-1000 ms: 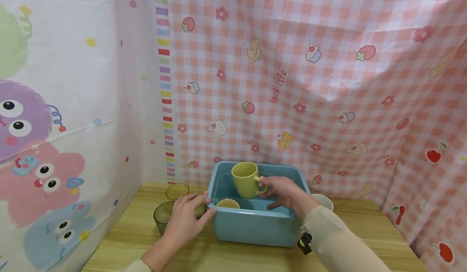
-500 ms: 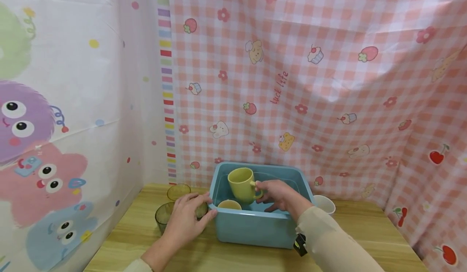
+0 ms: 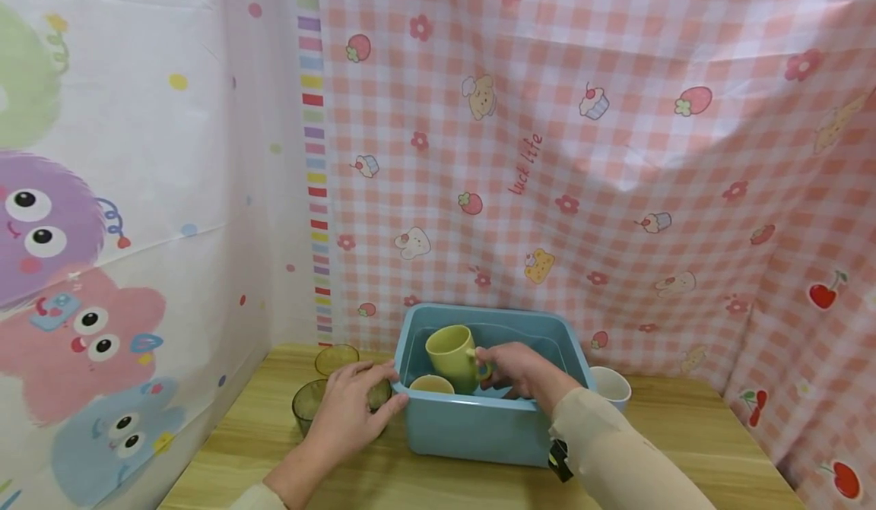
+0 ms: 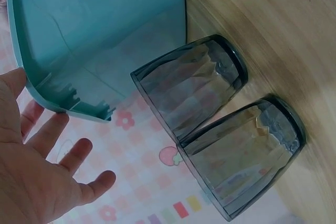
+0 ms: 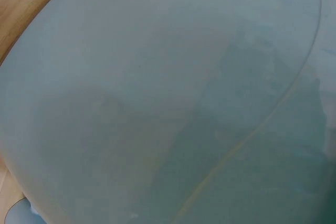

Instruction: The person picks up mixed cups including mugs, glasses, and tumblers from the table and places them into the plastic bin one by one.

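Note:
My right hand (image 3: 516, 367) pinches the handle of a yellow-green mug (image 3: 450, 354), which tilts slightly inside a blue plastic bin (image 3: 482, 430). Beside this mug, at the bin's front left, shows the pale yellow rim of a second cup (image 3: 433, 383). My left hand (image 3: 349, 403) rests its thumb and fingertips on the bin's left rim, its fingers spread. In the left wrist view the fingers (image 4: 50, 135) touch the bin's corner (image 4: 73, 111), near two dark tinted tumblers (image 4: 191, 85). The right wrist view holds mostly the close, blurred bin wall (image 5: 157, 77); hand and mug are outside it.
A smoky glass tumbler (image 3: 308, 403) stands left of my left hand, with an amber glass (image 3: 337, 359) behind it. To the bin's right is a white cup (image 3: 611, 386). A pink checked curtain (image 3: 438, 153) hangs behind the wooden table (image 3: 691, 434).
The right hand has lowered the yellow-green mug deeper into the bin and slightly left, and the mug has tilted a little. The left hand stays on the rim.

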`<action>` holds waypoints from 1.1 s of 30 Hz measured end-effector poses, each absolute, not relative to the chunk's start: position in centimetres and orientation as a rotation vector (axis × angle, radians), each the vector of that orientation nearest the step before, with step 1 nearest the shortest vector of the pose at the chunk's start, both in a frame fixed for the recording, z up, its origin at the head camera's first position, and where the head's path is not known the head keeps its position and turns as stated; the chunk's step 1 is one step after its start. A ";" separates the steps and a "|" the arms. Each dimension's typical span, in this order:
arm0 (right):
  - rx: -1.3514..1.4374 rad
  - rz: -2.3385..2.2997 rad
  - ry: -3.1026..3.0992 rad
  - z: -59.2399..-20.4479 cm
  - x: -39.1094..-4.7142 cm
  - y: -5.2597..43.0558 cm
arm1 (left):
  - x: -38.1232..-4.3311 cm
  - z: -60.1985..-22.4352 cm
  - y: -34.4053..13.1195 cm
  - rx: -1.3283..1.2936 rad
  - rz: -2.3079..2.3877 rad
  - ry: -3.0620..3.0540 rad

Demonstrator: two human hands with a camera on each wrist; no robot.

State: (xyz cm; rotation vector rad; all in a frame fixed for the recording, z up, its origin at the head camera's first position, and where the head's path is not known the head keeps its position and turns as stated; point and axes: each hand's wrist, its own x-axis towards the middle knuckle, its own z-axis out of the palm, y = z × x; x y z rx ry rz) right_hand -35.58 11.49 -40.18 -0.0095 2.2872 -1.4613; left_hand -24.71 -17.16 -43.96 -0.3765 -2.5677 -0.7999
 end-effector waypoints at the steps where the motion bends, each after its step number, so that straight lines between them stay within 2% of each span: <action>1: -0.006 -1.455 2.293 -40.2 -35.6 11.5 | -24.7 -43.9 -17.1 -0.377 -0.797 -2.569; 33: 0.012 -1.264 2.374 -40.9 -36.0 9.7 | -24.7 -43.1 -17.0 -0.371 -0.764 -2.628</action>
